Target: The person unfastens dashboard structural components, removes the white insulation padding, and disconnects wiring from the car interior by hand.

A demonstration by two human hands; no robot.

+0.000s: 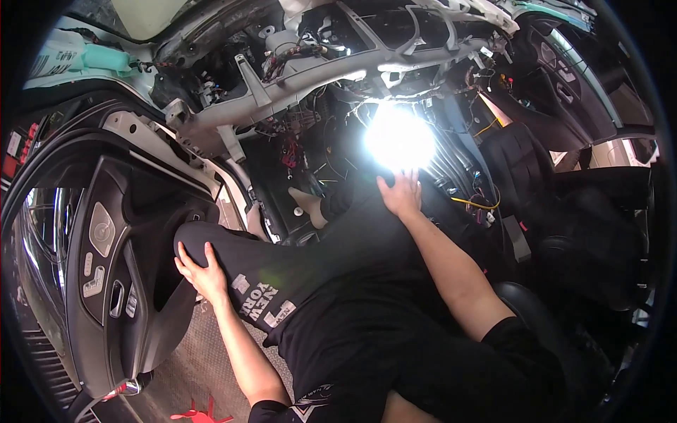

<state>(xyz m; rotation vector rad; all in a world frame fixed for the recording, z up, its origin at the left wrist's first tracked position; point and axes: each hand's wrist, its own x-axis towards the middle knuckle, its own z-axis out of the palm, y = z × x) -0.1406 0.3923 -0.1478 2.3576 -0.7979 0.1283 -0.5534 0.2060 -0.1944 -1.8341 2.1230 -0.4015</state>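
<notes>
The person sits in a stripped car cabin, legs in black trousers. The left knee (204, 243) points left toward the open door panel (106, 268); the thigh's long axis runs from lower right to upper left. A white printed patch (262, 299) lies on that thigh. The left hand (201, 271) rests flat on the knee, fingers spread, clamping nothing. The right hand (400, 194) lies open on the right leg (367, 211), just below a bright work lamp (399, 139).
</notes>
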